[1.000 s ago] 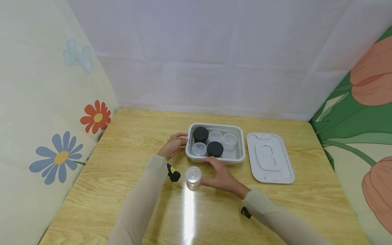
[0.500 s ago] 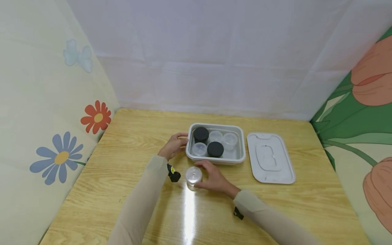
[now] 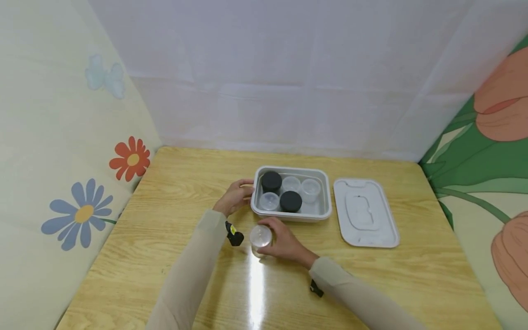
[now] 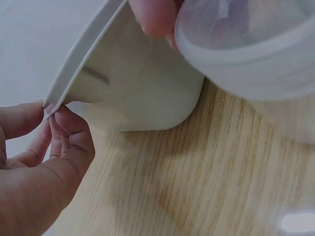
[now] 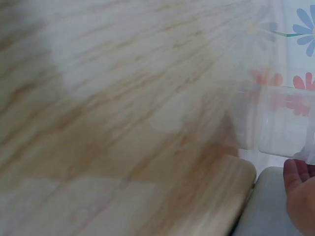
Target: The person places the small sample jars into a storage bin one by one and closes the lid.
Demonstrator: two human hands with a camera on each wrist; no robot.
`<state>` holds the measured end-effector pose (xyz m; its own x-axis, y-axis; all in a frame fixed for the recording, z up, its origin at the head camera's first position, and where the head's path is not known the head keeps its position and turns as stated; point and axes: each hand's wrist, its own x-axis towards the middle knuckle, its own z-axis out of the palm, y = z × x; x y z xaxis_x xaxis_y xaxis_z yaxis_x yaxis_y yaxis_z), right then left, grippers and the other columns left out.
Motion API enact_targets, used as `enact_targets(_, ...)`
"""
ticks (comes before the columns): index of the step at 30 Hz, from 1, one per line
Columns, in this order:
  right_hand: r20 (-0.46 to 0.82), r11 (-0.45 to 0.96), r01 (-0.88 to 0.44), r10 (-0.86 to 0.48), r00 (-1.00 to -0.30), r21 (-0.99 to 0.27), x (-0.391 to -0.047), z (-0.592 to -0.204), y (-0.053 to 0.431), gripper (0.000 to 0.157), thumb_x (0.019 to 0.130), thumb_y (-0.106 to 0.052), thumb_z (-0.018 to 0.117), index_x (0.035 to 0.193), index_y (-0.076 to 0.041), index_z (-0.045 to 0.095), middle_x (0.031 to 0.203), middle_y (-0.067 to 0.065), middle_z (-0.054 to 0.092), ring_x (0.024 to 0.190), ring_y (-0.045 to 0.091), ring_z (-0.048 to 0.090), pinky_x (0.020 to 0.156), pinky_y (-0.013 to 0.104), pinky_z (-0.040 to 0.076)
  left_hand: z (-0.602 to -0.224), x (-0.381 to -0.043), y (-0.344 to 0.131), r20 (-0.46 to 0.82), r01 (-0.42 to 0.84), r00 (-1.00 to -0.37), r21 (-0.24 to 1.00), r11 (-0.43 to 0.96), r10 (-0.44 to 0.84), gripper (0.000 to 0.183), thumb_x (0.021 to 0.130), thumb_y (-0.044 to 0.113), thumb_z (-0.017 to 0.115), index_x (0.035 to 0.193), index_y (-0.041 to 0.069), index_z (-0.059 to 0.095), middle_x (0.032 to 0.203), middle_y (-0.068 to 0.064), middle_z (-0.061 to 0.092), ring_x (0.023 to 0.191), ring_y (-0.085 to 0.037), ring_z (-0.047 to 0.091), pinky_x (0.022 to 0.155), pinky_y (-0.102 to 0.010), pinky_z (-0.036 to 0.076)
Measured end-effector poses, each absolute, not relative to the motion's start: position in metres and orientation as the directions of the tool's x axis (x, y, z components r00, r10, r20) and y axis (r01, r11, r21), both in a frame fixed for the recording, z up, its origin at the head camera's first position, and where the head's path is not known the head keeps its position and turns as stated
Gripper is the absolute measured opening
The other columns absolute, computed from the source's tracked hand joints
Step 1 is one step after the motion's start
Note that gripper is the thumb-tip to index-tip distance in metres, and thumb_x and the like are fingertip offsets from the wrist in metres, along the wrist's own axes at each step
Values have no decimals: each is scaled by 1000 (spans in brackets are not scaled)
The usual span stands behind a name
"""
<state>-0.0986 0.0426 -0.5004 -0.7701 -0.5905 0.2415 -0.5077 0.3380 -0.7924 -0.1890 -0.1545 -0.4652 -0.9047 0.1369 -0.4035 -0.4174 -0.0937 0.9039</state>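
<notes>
A person's right hand (image 3: 282, 240) curls its fingers round a clear lidded jar (image 3: 260, 238) on the wooden table (image 3: 173, 192), just in front of a white tray (image 3: 326, 213) of small jars, while the left hand (image 3: 234, 197) pinches the tray's left rim.
</notes>
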Motion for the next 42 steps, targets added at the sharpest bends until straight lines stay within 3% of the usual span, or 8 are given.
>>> enact_targets(8, 238, 296, -497, -611, -755, -816, -98, -480, 57, 65, 66, -14, 86, 122, -2, 56, 124, 12, 56, 112, 23, 54, 93, 31, 49, -463, -191, -157, -402, -415, -906, 905, -90, 134, 43, 95, -2, 45, 138, -4, 36, 104, -9, 60, 83, -12, 60, 69, -24, 51)
enact_targets(16, 315, 259, -536, -580, -751, -803, -103, -449, 88, 65, 66, -12, 87, 123, -4, 56, 120, 10, 57, 109, 21, 54, 94, 29, 49, -464, -193, -160, -416, -427, -900, 901, -73, 131, 42, 96, 0, 45, 137, -2, 37, 103, -7, 60, 81, -10, 60, 71, -25, 51)
enact_targets(26, 278, 272, -429, -455, -846, -861, -128, -420, 127, 64, 71, -1, 81, 128, 0, 53, 127, 18, 53, 116, 28, 52, 94, 32, 50, -467, -194, -162, -425, -435, -897, 898, -62, 123, 41, 97, 2, 45, 137, 1, 39, 108, -9, 60, 83, -10, 60, 71, -25, 51)
enact_targets(35, 204, 338, -325, -346, -916, -883, -157, -433, 152, 65, 74, -1, 79, 132, 2, 49, 129, 20, 49, 121, 35, 48, 99, 50, 44, -466, -190, -159, -421, -431, -896, 901, -50, 139, 42, 96, 1, 46, 137, -1, 38, 108, -9, 61, 83, -11, 59, 73, -27, 50)
enact_targets(42, 192, 354, -301, -312, -930, -886, -163, -436, 156, 62, 76, 1, 77, 131, 6, 48, 130, 24, 48, 124, 39, 46, 101, 52, 42, -465, -190, -157, -416, -427, -898, 903, -53, 145, 42, 96, 1, 45, 137, -1, 38, 107, -10, 60, 84, -11, 58, 72, -25, 49)
